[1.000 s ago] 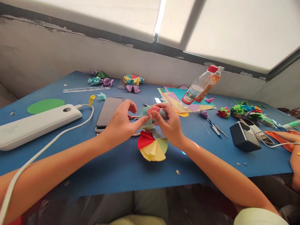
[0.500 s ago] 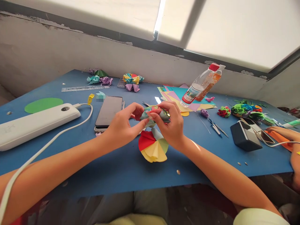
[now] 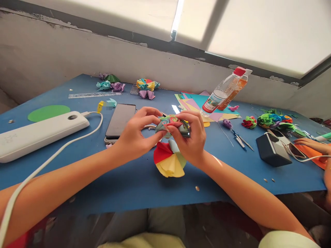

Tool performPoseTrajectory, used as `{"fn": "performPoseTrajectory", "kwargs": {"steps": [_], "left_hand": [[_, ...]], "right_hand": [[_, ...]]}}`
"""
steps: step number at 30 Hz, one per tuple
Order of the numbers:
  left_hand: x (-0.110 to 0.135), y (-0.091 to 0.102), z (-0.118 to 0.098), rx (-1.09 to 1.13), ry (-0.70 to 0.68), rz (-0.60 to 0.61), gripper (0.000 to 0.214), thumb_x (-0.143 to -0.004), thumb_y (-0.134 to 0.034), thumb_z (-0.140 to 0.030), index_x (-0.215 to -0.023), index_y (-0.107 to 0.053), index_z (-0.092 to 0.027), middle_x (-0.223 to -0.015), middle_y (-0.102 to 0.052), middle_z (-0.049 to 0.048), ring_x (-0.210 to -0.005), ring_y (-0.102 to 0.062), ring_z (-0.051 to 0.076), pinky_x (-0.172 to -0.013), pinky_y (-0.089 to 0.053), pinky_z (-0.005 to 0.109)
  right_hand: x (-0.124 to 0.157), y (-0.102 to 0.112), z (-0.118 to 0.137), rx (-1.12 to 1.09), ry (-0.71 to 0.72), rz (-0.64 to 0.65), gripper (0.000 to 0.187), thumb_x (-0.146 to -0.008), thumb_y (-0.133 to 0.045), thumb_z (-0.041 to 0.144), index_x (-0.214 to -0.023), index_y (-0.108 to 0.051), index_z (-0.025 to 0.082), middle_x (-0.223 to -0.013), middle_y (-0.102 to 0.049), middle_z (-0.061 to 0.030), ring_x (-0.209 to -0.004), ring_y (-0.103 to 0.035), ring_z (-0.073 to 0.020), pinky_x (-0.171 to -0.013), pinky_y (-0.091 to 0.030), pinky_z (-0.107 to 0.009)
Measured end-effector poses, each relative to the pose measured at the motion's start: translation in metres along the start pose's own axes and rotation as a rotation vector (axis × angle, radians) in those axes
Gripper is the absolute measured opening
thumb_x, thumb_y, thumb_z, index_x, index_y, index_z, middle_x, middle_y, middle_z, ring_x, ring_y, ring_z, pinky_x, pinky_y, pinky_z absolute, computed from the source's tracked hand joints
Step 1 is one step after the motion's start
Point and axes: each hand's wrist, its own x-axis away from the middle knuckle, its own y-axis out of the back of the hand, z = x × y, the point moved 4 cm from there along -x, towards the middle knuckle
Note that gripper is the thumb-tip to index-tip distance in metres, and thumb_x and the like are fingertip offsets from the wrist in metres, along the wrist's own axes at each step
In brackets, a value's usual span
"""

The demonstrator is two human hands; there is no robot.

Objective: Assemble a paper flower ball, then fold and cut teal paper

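Note:
Between both hands is a small paper flower piece (image 3: 165,123) with pink and blue-green spiral rolls on top. My left hand (image 3: 138,132) pinches its left side with thumb and fingers. My right hand (image 3: 190,137) grips its right side, the thumb across the front. A dark, shiny edge shows under the right fingers; I cannot make out what it belongs to. Just below the hands, a pleated paper rosette (image 3: 170,165) in red, yellow, pale green and pale blue is partly covered by my right hand. Left of the hands lies a phone (image 3: 120,120), dark screen upward.
A white power bank (image 3: 43,136) with a cable and a green paper disc (image 3: 49,113) are at left. Coloured paper sheets (image 3: 193,103), a red-capped bottle (image 3: 216,94), compasses (image 3: 241,141) and a black box (image 3: 272,150) stand right. Another person's hand (image 3: 314,146) rests at far right.
My left fingers have spread and shifted slightly on the flower piece, so its pink and blue-green spirals show more. The right hand keeps its hold. The view has shifted a little.

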Motion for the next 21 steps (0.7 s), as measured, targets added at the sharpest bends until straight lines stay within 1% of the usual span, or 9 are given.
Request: {"fn": "performPoseTrajectory", "kwargs": {"steps": [2, 7, 10, 15, 21], "left_hand": [[-0.0003, 0.0004, -0.0015, -0.045, 0.018, 0.012, 0.006, -0.079, -0.066, -0.026, -0.075, -0.064, -0.022, -0.108, -0.060, 0.0064, -0.104, -0.057, 0.021, -0.091, -0.049, 0.036], [0.0010, -0.0001, -0.0001, -0.009, 0.094, 0.025, 0.008, -0.080, -0.064, -0.030, -0.082, -0.070, -0.024, -0.112, -0.061, 0.0062, -0.112, -0.056, 0.023, -0.092, -0.050, 0.036], [0.0017, -0.0007, 0.0027, -0.008, 0.128, 0.021, 0.009, -0.079, -0.063, -0.030, -0.081, -0.070, -0.025, -0.113, -0.061, 0.0061, -0.111, -0.057, 0.023, -0.091, -0.050, 0.035], [0.0016, 0.0007, 0.0023, -0.044, 0.131, -0.029, 0.010, -0.076, -0.063, -0.030, -0.071, -0.069, -0.024, -0.111, -0.060, 0.0061, -0.111, -0.056, 0.024, -0.090, -0.050, 0.037], [0.0025, 0.0002, 0.0002, -0.059, 0.114, -0.049, 0.009, -0.076, -0.062, -0.027, -0.071, -0.067, -0.024, -0.111, -0.059, 0.0069, -0.111, -0.056, 0.024, -0.090, -0.051, 0.038]], "right_hand": [[0.0004, -0.0002, 0.0000, 0.017, 0.003, 0.009, 0.018, -0.089, -0.059, 0.033, -0.103, -0.049, 0.026, -0.097, -0.057, -0.0048, -0.091, -0.060, -0.0194, -0.080, -0.053, -0.039], [0.0015, -0.0014, 0.0005, -0.032, 0.017, 0.036, 0.024, -0.087, -0.062, 0.028, -0.108, -0.049, 0.027, -0.101, -0.055, -0.0053, -0.096, -0.058, -0.0198, -0.085, -0.051, -0.039], [0.0024, -0.0027, 0.0007, -0.061, 0.020, 0.059, 0.026, -0.087, -0.062, 0.025, -0.109, -0.049, 0.028, -0.102, -0.054, -0.0056, -0.097, -0.058, -0.0200, -0.086, -0.051, -0.039], [0.0031, -0.0038, 0.0016, -0.011, 0.021, 0.089, 0.025, -0.088, -0.060, 0.027, -0.109, -0.047, 0.028, -0.103, -0.055, -0.0060, -0.097, -0.058, -0.0205, -0.085, -0.051, -0.040], [0.0027, -0.0045, 0.0016, -0.008, 0.021, 0.090, 0.024, -0.087, -0.060, 0.025, -0.108, -0.048, 0.026, -0.102, -0.055, -0.0060, -0.097, -0.057, -0.0199, -0.085, -0.051, -0.039]]}}
